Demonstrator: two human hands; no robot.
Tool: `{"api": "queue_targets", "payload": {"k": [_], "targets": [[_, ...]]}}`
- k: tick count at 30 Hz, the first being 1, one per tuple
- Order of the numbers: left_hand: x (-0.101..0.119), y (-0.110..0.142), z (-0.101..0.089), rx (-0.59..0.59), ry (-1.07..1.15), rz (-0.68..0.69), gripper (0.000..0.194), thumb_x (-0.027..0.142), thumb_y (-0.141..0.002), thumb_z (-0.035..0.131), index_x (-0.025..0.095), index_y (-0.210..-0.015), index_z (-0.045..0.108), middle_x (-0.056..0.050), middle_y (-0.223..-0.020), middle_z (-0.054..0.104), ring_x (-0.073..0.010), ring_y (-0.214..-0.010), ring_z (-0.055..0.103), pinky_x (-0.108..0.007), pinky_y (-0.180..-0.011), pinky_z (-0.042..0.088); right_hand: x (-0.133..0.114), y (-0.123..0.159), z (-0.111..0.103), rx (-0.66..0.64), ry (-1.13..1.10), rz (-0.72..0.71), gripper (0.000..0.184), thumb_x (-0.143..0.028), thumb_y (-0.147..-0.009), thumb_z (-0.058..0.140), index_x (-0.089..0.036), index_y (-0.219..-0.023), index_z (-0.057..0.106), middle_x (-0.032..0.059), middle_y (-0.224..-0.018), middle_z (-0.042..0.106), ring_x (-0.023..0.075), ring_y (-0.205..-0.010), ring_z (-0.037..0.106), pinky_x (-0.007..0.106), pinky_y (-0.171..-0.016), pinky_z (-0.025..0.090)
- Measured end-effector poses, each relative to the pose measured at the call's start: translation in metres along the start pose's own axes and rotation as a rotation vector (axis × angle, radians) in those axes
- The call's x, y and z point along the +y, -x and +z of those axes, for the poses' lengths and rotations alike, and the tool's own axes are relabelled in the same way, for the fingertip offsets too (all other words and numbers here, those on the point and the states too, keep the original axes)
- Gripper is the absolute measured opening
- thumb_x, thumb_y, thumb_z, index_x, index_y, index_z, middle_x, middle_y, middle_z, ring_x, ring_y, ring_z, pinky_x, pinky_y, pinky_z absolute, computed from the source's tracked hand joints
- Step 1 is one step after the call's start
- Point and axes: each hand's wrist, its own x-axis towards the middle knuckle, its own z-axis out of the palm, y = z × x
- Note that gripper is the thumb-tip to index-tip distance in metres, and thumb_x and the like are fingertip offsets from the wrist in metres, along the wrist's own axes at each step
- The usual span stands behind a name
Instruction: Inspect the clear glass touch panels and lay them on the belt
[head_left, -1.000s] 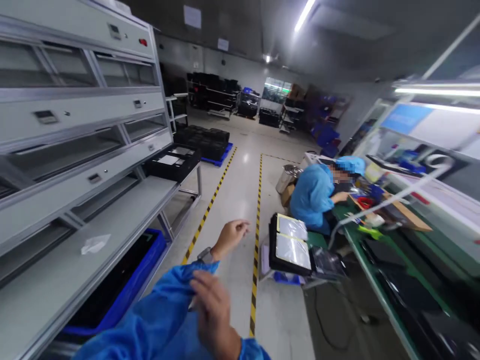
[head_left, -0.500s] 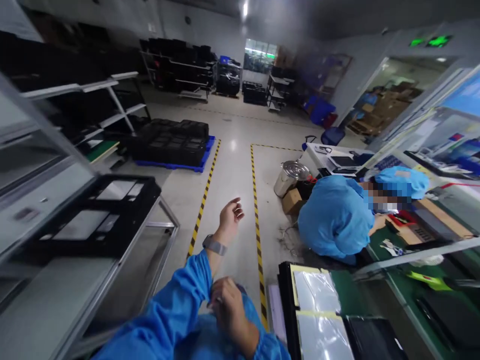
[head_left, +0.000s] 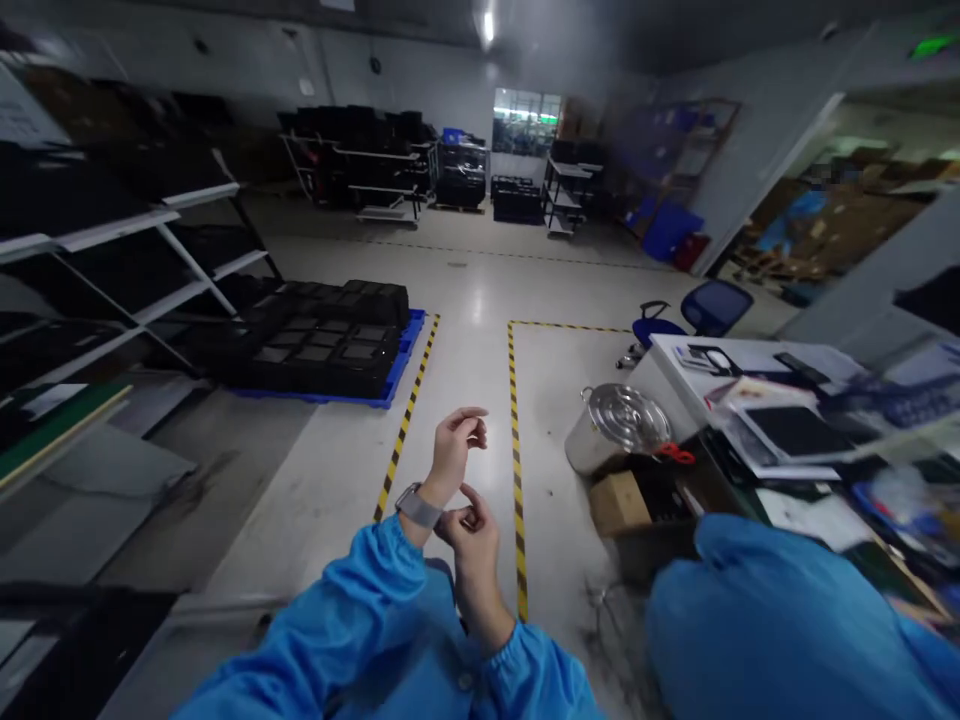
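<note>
Could snag blue cuff [head_left: 403, 548] on watch [head_left: 420, 506] through a careless tug at left wrist; noted left hand [head_left: 453, 447] with loosely open, empty fingers, right hand [head_left: 475, 545] with bent fingers beside watch, cannot tell if pinching.

1. Passable ahead of the left hand [head_left: 454, 447], between two yellow-and-black striped floor tapes [head_left: 517, 480].
2. Blocked at left by stacked black cases [head_left: 330, 340] on a blue plastic pallet [head_left: 401, 362].
3. Blocked at right by a lidded silvery metal pot [head_left: 616, 425], brown cardboard box [head_left: 619, 503], blue-clad co-worker [head_left: 765, 630].
</note>
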Motion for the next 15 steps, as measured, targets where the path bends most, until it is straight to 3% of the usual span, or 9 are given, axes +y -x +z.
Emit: {"api": "queue_targets", "payload": {"k": [4,7,10,15], "targets": [[-0.008,-0.159,0.017,0.022,-0.002,0.015,0.017,0.021,-0.069,0.071,0.015,-0.085,0.076,0.002,-0.065,0.064,-0.0116,-0.054,0.056,-0.024,-0.051,0.044,-0.032,-0.131,0.009,0.011,0.083,-0.058,0.047,-0.03,-0.068,0.087,-0.016,-0.111,0.073,-0.005,-0.064,0.068,0.0129,-0.057,0.062,0.025,-0.061,0.055],[-0.023,-0.279,0.05,0.004,0.041,-0.07,0.016,0.019,-0.07,0.072,0.014,-0.085,0.074,0.003,-0.064,0.062,-0.0109,-0.053,0.053,-0.023,-0.05,0.041,-0.062,-0.23,0.011,0.016,0.197,-0.139,0.036,-0.029,-0.074,0.084,-0.018,-0.108,0.076,-0.0007,-0.072,0.071,0.014,-0.062,0.065,0.024,-0.059,0.053],[-0.034,-0.387,0.109,-0.064,0.121,-0.226,0.018,0.02,-0.07,0.07,0.015,-0.088,0.072,0.004,-0.064,0.059,-0.0109,-0.053,0.052,-0.023,-0.05,0.042,-0.106,-0.336,0.017,0.044,0.225,-0.16,0.034,-0.03,-0.075,0.083,-0.019,-0.105,0.074,-0.002,-0.069,0.068,0.0155,-0.062,0.067,0.025,-0.06,0.056],[-0.054,-0.542,0.234,-0.233,0.227,-0.496,0.018,0.019,-0.071,0.07,0.017,-0.089,0.067,0.005,-0.063,0.053,-0.0105,-0.051,0.05,-0.023,-0.049,0.04,-0.175,-0.521,0.007,0.188,0.147,-0.196,0.031,-0.033,-0.073,0.085,-0.023,-0.095,0.065,-0.0044,-0.069,0.063,0.0152,-0.059,0.065,0.028,-0.06,0.059]]}}
